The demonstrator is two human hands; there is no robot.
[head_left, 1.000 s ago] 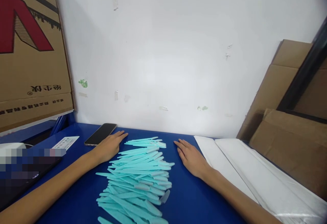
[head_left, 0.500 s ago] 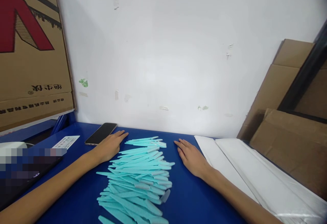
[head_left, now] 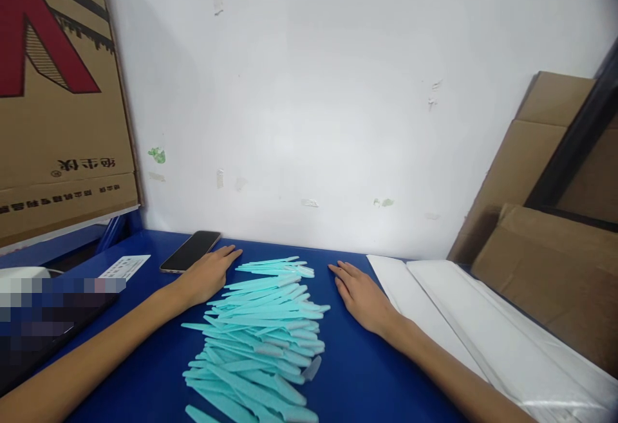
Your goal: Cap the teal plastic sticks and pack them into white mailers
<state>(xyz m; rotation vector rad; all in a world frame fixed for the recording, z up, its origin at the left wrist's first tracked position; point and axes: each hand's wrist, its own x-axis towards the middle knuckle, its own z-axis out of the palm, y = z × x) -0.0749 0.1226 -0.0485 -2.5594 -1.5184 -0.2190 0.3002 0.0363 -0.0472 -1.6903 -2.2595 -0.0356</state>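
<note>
White wall (head_left: 309, 88) spans the middle and top of the frame, above a blue table (head_left: 376, 384). A printed cardboard box (head_left: 62, 127) fills the upper left; white packaging (head_left: 506, 326) lies lower right. Turquoise strips (head_left: 261, 346) overlap in a long pile at lower centre. The right hand (head_left: 364, 297) and left hand (head_left: 207, 278) rest palm down on either side of its far end, fingers extended. A dark phone (head_left: 188, 252) lies just beside the left hand.
</note>
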